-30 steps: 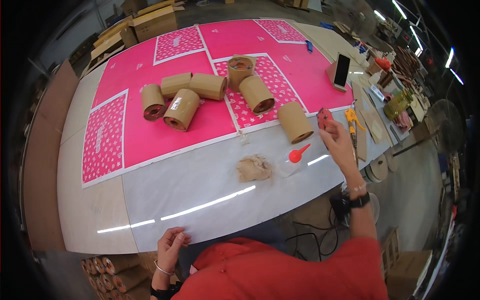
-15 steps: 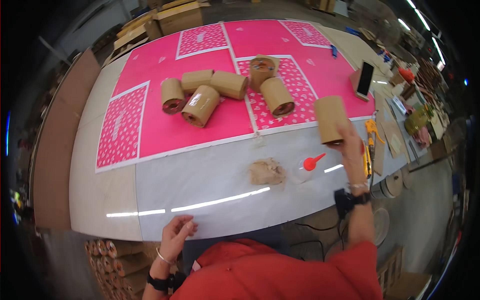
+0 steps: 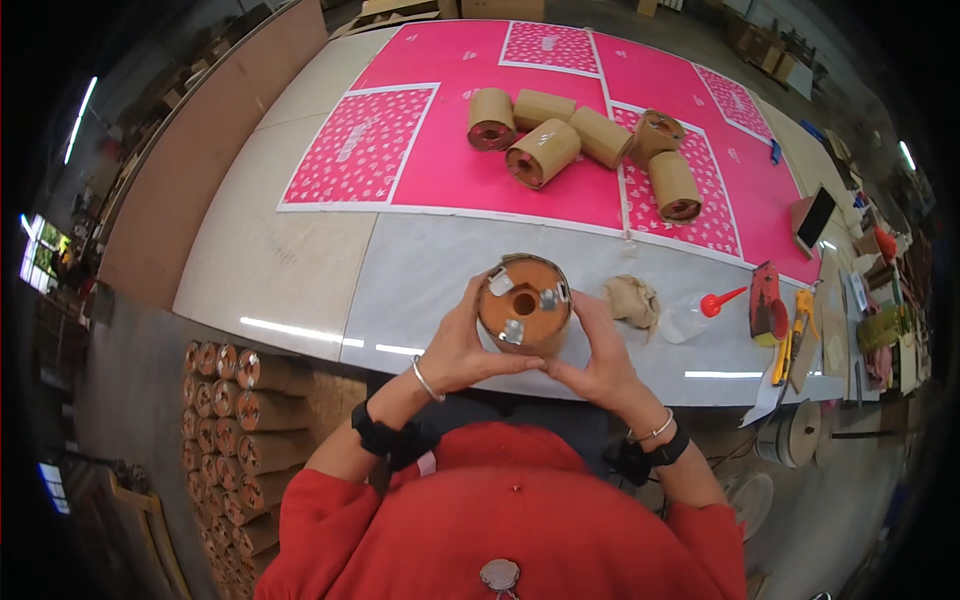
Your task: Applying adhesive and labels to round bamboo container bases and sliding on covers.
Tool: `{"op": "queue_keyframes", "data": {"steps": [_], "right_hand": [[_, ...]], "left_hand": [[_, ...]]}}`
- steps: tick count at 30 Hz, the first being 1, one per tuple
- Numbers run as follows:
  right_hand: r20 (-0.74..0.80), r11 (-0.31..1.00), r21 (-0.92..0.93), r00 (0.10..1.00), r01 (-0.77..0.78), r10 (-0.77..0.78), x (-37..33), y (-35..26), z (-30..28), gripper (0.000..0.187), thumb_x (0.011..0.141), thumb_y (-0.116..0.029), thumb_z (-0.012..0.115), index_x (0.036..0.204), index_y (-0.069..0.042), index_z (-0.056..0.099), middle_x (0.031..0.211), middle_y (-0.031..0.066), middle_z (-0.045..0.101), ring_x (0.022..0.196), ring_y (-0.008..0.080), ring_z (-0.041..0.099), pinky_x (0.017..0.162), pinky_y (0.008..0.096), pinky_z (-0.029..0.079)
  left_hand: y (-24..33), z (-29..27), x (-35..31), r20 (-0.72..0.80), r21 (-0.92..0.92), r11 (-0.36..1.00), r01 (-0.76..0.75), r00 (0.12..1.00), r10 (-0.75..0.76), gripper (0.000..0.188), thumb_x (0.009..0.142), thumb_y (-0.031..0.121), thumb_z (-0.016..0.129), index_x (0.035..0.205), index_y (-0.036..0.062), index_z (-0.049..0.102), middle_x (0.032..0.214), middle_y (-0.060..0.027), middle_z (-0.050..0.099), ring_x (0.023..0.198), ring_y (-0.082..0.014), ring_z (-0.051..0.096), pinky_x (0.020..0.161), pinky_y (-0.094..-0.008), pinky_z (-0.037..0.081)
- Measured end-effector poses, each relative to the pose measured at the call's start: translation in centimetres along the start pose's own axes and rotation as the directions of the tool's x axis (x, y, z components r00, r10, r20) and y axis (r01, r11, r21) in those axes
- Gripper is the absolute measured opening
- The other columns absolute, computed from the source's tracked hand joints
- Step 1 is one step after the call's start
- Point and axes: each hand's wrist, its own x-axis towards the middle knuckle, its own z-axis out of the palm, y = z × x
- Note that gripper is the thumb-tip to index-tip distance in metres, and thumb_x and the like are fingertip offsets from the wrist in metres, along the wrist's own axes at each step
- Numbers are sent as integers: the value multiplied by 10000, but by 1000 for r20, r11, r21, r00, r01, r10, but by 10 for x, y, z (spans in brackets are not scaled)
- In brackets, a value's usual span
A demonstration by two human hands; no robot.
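Both hands hold a brown paper-wrapped roll (image 3: pixel 524 303) over the near edge of the table. Its round orange-brown end faces up, with a hole in the middle and several silvery tape pieces around it. My left hand (image 3: pixel 462 348) wraps its left side and my right hand (image 3: pixel 603 362) its right side. The thumbs meet along the near side, while most other fingers are hidden behind the roll. Right of my right hand lies a crumpled tan cloth or paper (image 3: pixel 631 300), then a clear squeeze bottle with a red nozzle (image 3: pixel 712 303).
Several similar wrapped rolls (image 3: pixel 545 153) lie on the pink printed sheet (image 3: pixel 450 180) farther back. At the right are a red tool (image 3: pixel 766 305), a yellow-handled tool (image 3: pixel 803 325) and a phone (image 3: pixel 815 218) on a stand. Stacked rolls (image 3: pixel 262 415) stand below the table at left.
The roll has come from the right side to in front of my body, its end now facing up. My left hand has joined my right on it. The view has shifted.
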Motion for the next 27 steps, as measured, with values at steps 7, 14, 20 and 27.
{"op": "queue_keyframes", "data": {"steps": [7,14,20,27], "right_hand": [[174,887,229,913,-401,368,19,6,-1,412,873,-301,663,1116,18,568,903,56,635,788,116,599,700,244,480],[99,865,-169,865,-473,492,37,1,4,347,865,-310,628,712,-1,592,533,71,533,494,146,513,480,315,384],[65,909,-314,949,-275,310,44,-7,4,220,800,-176,585,675,3,557,544,164,525,487,296,538,480,365,401],[48,923,-338,976,-184,213,59,-29,-9,204,775,-145,583,627,-15,534,532,163,523,482,326,544,470,399,407]], "left_hand": [[-54,-16,-8,-31,346,936,-68,996,84,923,642,359,836,1350,18,351,1244,-167,535,1164,-297,530,979,-368,417],[-7,-38,1,-198,321,934,155,976,-94,371,855,362,633,946,3,620,876,-116,657,817,-188,638,677,-303,484],[4,-34,13,-72,797,603,-48,982,173,183,798,150,607,675,17,577,612,-107,568,519,-250,561,496,-361,425],[34,-32,15,-54,849,510,-138,938,343,151,758,126,609,650,39,549,606,-108,544,549,-280,563,510,-373,431]]}}
